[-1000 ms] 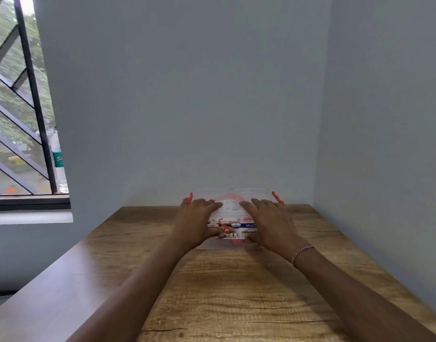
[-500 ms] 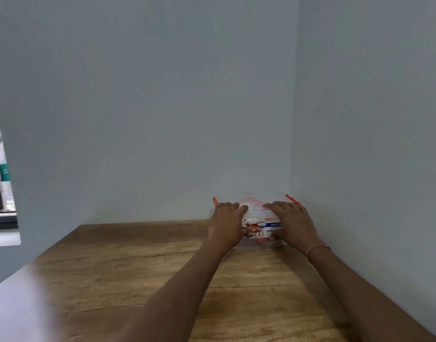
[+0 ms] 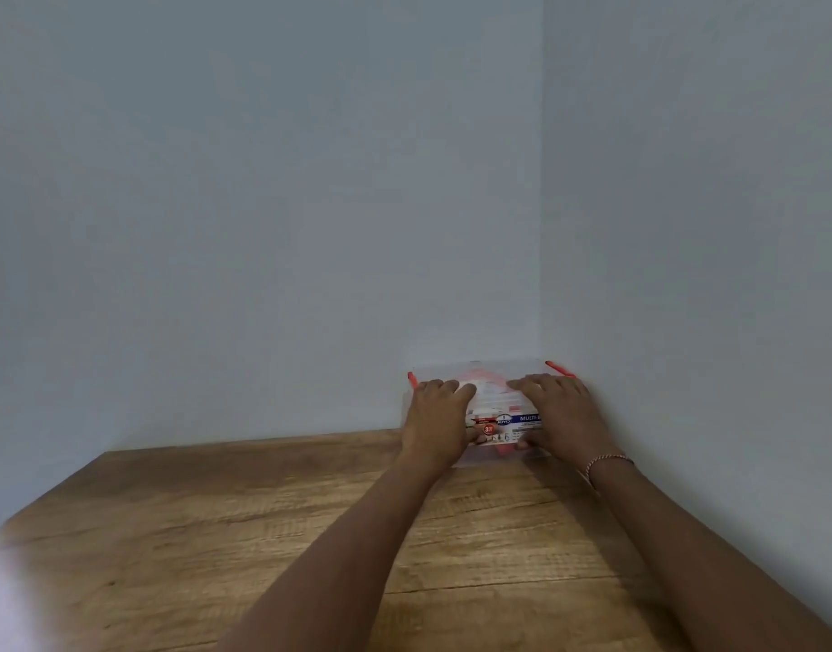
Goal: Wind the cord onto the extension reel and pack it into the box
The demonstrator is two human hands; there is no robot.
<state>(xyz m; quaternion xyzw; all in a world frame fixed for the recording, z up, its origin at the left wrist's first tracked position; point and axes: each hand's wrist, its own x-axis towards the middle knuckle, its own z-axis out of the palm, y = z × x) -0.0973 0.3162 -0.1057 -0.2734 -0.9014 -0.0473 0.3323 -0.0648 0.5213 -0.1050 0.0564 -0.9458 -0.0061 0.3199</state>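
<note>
While flat atop clear lidded plastic box [image 3: 491, 407] with orange latches: left hand [image 3: 435, 423], right hand [image 3: 562, 418], fingers straight, thumbs on front wall, pressing. Box at two o'clock on wooden table [image 3: 216, 534], in wall corner; reddish shape inside, blurred.

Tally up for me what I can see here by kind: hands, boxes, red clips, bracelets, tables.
Hands: 2, the left hand and the right hand, both lying on the box
Clear plastic box: 1
Red clips on the box: 2
Bracelet: 1
Wooden table: 1
Total: 7
</note>
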